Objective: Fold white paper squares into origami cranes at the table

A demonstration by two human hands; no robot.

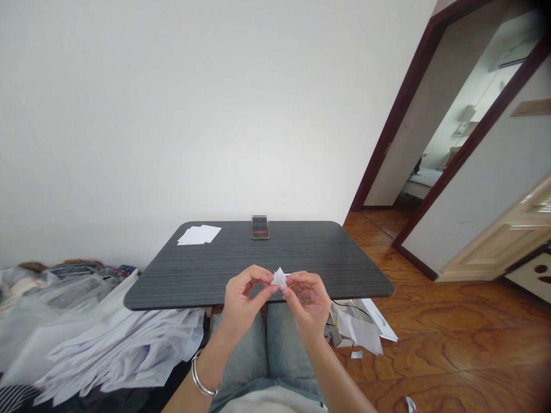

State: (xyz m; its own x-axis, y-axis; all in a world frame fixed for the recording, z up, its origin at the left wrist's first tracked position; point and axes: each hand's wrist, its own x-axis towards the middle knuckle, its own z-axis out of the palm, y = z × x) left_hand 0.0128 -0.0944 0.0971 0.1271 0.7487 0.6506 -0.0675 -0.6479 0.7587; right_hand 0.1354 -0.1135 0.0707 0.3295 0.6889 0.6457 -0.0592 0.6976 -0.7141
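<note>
A small piece of folded white paper [279, 277], with pointed tips, is held up above the near edge of the dark table [206, 281]. My left hand [247, 295] pinches its left side between thumb and fingers. On the other side, my right hand [307, 298] grips it the same way, thumb low and fingertips curled. The paper's lower part is partly covered by my fingertips. Several flat white paper sheets [198, 234] lie at the table's far left.
A phone [260, 227] stands at the table's back edge by the wall. Heaped white cloth or paper [124, 350] and plastic-wrapped items sit left of the table. Papers [361, 330] and a cable lie on the wooden floor [465, 338] at right, near a doorway.
</note>
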